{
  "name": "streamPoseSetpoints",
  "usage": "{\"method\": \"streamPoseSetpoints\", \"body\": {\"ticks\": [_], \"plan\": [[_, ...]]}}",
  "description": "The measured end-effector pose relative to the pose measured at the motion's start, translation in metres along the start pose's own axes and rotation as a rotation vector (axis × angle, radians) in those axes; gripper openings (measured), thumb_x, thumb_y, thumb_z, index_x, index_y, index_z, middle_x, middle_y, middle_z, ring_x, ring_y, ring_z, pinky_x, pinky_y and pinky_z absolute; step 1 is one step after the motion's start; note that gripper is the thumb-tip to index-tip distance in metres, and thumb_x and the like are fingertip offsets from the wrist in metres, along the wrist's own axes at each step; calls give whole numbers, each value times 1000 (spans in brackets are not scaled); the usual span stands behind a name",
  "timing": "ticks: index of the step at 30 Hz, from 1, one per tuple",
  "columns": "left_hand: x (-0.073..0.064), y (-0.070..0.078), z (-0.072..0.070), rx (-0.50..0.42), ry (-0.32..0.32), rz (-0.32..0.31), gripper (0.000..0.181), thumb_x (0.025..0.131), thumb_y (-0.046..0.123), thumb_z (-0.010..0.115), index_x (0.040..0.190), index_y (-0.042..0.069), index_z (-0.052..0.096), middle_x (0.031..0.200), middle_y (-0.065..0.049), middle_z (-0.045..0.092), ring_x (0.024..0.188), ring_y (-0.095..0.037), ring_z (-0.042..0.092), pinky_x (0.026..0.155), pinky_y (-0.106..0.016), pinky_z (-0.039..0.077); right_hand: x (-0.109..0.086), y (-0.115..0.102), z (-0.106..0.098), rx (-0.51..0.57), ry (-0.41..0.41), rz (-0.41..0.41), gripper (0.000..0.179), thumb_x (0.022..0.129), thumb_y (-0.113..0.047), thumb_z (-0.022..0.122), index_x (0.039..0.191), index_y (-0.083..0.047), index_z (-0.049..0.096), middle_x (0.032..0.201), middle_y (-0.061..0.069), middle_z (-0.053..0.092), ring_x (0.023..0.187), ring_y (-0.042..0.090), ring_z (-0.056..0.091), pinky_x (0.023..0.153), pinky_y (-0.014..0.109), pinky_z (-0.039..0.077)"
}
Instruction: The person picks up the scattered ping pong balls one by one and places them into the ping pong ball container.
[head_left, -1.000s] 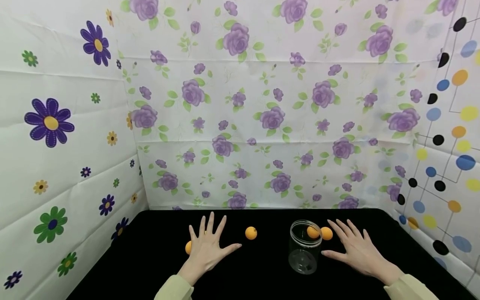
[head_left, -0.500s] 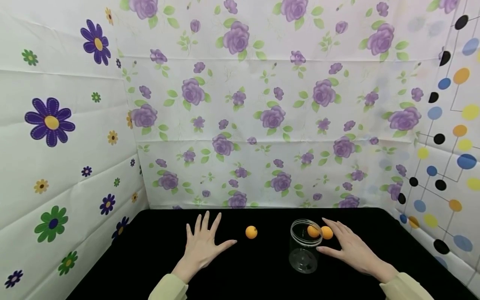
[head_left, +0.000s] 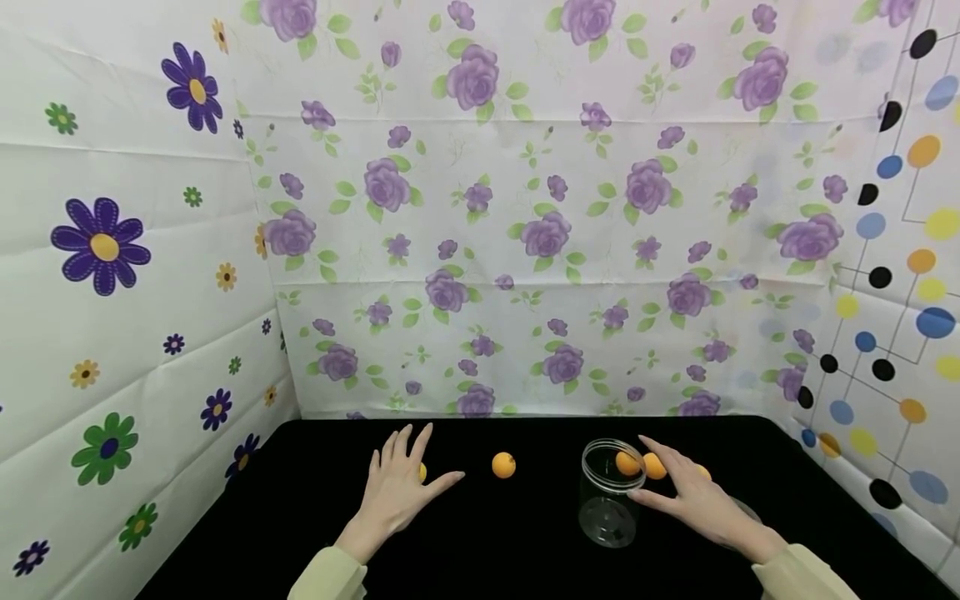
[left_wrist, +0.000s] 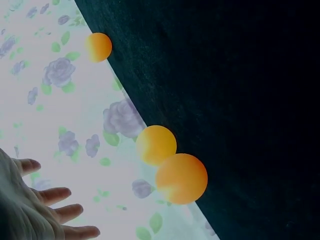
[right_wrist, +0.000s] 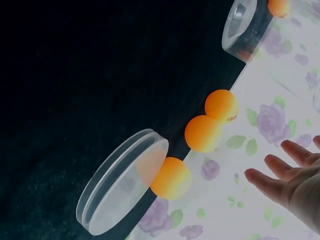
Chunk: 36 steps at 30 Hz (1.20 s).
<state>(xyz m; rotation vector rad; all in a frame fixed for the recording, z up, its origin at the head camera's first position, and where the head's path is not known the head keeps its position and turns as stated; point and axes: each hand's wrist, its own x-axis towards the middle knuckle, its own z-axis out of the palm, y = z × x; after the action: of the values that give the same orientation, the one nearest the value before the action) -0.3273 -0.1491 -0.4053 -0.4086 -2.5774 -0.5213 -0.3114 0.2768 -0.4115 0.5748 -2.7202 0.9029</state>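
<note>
My left hand (head_left: 393, 492) hovers over the black table with fingers spread and holds nothing. A yellow-orange ball (head_left: 423, 472) shows partly behind it; the left wrist view has two table tennis balls (left_wrist: 181, 178) close together ahead of those fingers. Another orange ball (head_left: 504, 465) sits between the hands. A clear open jar (head_left: 609, 521) stands upright right of centre. Beside it my right hand (head_left: 697, 500) is raised, thumb apart from the straight fingers, its fingertips overlapping the jar's rim in the head view. In the right wrist view this hand appears apart from everything.
Orange balls (right_wrist: 203, 134) lie behind and right of the jar. A clear round lid (right_wrist: 122, 182) lies near one of them, mostly hidden by my right wrist in the head view. Flowered cloth walls (head_left: 480, 250) enclose the table's back and sides.
My right hand has moved left to the jar, uncovering another ball and part of the lid. My left hand has shifted slightly left, its fingers closer together. Balls and jar have stayed put.
</note>
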Motion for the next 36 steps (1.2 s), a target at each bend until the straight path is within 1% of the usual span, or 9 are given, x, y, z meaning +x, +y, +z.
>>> {"method": "streamPoseSetpoints", "body": {"ticks": [3, 6, 12, 19, 22, 27, 28, 32, 36], "plan": [[-1, -1, -2, -23, -7, -20, 88, 75, 72, 46, 142, 16, 31, 137, -19, 30, 124, -38, 25, 91, -63, 21, 1, -1, 1, 61, -26, 20, 75, 84, -48, 58, 144, -20, 22, 142, 18, 24, 123, 43, 26, 83, 63, 31], [-1, -3, -3, -59, -27, -60, 89, 75, 73, 46, 142, 16, 31, 137, -19, 30, 124, -38, 26, 92, -62, 23, 3, -1, 2, 124, -39, 19, 74, 86, -44, 58, 144, -19, 20, 142, 19, 22, 124, 42, 24, 86, 63, 29], [-1, -9, -8, -155, -42, -140, 86, 77, 70, 47, 140, 13, 34, 133, -16, 35, 120, -39, 32, 88, -59, 29, 5, 0, 6, 239, -48, 7, 72, 87, -36, 60, 144, -17, 20, 139, 19, 28, 124, 42, 26, 88, 61, 28], [-1, -18, -12, -294, -67, -220, 85, 79, 67, 48, 141, 11, 31, 132, -15, 34, 118, -39, 31, 84, -58, 33, 7, -4, 8, 285, -58, 20, 69, 88, -31, 60, 143, -15, 22, 137, 22, 30, 122, 43, 28, 87, 61, 29], [-1, -21, -13, -325, -84, -259, 86, 79, 68, 47, 141, 10, 30, 132, -16, 33, 116, -38, 33, 77, -53, 39, 8, -4, 9, 311, -66, 23, 68, 89, -29, 60, 143, -14, 22, 137, 23, 29, 121, 43, 29, 88, 61, 29], [-1, -26, -15, -387, -107, -301, 86, 78, 68, 47, 141, 11, 29, 134, -18, 30, 118, -39, 31, 79, -56, 38, 10, -4, 12, 346, -70, 31, 67, 89, -26, 60, 143, -14, 21, 136, 23, 30, 120, 44, 32, 89, 58, 31], [-1, -27, -15, -396, -107, -302, 86, 79, 68, 47, 141, 11, 29, 135, -19, 30, 119, -39, 30, 82, -58, 35, 10, -4, 13, 346, -68, 34, 68, 89, -27, 60, 143, -14, 21, 136, 23, 30, 120, 44, 32, 89, 58, 31], [-1, -32, -17, -435, -103, -319, 85, 80, 66, 47, 140, 10, 29, 136, -20, 28, 121, -39, 29, 86, -59, 32, 12, -6, 13, 353, -67, 37, 69, 88, -29, 61, 143, -13, 21, 135, 26, 30, 118, 46, 32, 88, 56, 33], [-2, -37, -19, -465, -95, -342, 83, 81, 65, 47, 140, 9, 29, 136, -21, 28, 122, -38, 29, 88, -59, 31, 13, -8, 14, 380, -68, 41, 70, 87, -29, 61, 143, -10, 22, 135, 28, 28, 118, 47, 32, 87, 50, 39]]}}
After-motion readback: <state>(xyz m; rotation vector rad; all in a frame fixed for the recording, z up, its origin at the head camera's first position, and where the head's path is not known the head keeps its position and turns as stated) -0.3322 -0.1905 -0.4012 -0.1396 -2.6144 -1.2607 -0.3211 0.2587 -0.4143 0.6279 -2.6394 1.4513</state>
